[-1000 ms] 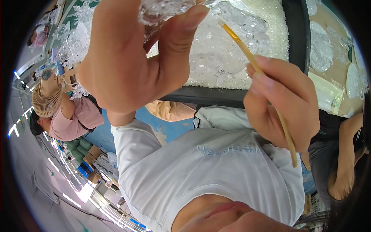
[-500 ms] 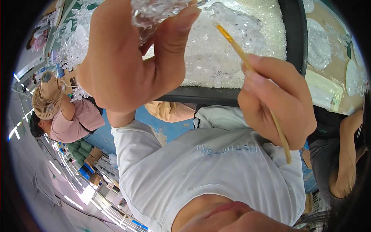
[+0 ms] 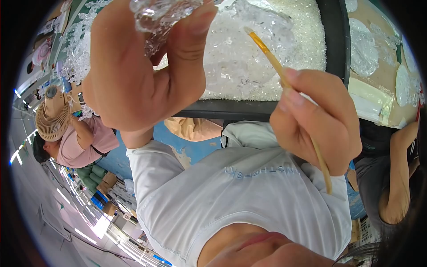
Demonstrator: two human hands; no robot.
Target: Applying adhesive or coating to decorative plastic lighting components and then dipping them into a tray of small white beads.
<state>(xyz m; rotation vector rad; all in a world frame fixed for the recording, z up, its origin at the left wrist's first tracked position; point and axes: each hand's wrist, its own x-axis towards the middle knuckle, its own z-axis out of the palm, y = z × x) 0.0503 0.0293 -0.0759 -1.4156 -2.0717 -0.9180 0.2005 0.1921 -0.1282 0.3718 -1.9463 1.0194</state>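
Observation:
My left hand (image 3: 138, 71) is raised at the upper left, its fingers closed on a clear, glassy piece (image 3: 162, 18) with a bumpy surface. The top of that piece runs out of the picture. On the right, my right hand (image 3: 318, 115) pinches a thin paintbrush (image 3: 271, 55) with a wooden handle and a yellow band. Its pale tip points up and to the left, apart from the clear piece. Below both hands lies a black-rimmed tray (image 3: 249, 108) of white, glittering granules (image 3: 307, 49), with a large clear shape (image 3: 262, 26) resting in it.
Clear branching pieces (image 3: 80, 49) are heaped at the far left. To the right, flat clear pieces (image 3: 362, 49) lie on a brown board (image 3: 387, 75) beside a taped strip (image 3: 369, 100). One person in pink (image 3: 91, 138) sits left near a beige fan (image 3: 53, 115); another's arm (image 3: 398, 178) shows right.
My left hand has shifted slightly left with the clear piece. My right hand keeps its grip on the paintbrush and has moved a little left and down.

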